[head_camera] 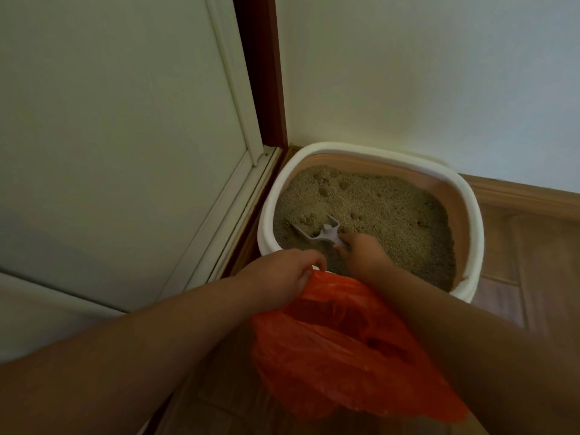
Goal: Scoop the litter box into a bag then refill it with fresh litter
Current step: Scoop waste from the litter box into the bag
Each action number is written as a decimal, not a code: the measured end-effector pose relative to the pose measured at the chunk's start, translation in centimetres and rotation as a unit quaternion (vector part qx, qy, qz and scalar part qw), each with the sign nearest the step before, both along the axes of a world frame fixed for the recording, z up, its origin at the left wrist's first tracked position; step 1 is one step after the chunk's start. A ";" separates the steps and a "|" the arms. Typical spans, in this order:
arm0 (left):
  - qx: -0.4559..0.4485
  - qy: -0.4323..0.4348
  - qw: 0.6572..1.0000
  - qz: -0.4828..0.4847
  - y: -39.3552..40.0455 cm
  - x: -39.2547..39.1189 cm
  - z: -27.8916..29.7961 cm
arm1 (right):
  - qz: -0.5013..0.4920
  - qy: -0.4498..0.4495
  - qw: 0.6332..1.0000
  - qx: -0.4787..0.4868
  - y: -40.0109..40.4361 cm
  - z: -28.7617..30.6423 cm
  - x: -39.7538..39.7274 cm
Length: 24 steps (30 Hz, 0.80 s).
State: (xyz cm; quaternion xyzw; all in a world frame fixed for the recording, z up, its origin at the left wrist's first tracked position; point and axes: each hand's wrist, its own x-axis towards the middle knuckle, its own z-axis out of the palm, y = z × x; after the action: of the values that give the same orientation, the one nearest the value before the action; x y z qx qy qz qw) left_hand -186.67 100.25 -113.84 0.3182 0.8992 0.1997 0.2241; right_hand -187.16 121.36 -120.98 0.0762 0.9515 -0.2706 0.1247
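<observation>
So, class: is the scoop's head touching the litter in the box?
Touching. The head view shows the scoop, held by the right hand, with its head dug into the litter.

The litter box (474, 211) has a white rim and a pinkish-tan inner wall, the litter (386, 215) is speckled grey-beige, the scoop (317, 232) is pale grey, the bag (339, 346) is plain orange, and the floor (533, 277) is brown wood-grain.
</observation>
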 end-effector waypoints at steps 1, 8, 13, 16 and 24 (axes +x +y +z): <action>0.000 0.000 1.000 -0.002 0.2 0.2 0.1 | -0.001 0.009 1.000 -0.001 0.6 0.4 0.5; 0.018 0.001 0.999 -0.031 3.3 0.9 1.2 | -0.033 0.063 0.997 0.017 6.1 4.6 4.6; 0.009 -0.003 0.998 -0.058 5.3 1.6 1.7 | -0.012 0.043 0.996 0.076 9.0 5.5 7.6; 0.009 0.002 0.997 -0.072 5.8 2.2 2.0 | -0.007 0.034 0.996 0.085 10.1 5.6 9.0; -0.011 0.004 0.997 -0.072 6.2 2.3 2.5 | -0.013 0.067 0.996 0.062 10.6 6.4 10.6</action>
State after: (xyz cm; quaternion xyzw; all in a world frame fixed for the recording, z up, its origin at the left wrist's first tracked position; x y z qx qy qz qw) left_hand -184.39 106.45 -111.37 0.3802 0.8772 0.1717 0.2377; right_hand -176.52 131.94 -114.60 0.0779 0.9716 -0.2173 0.0521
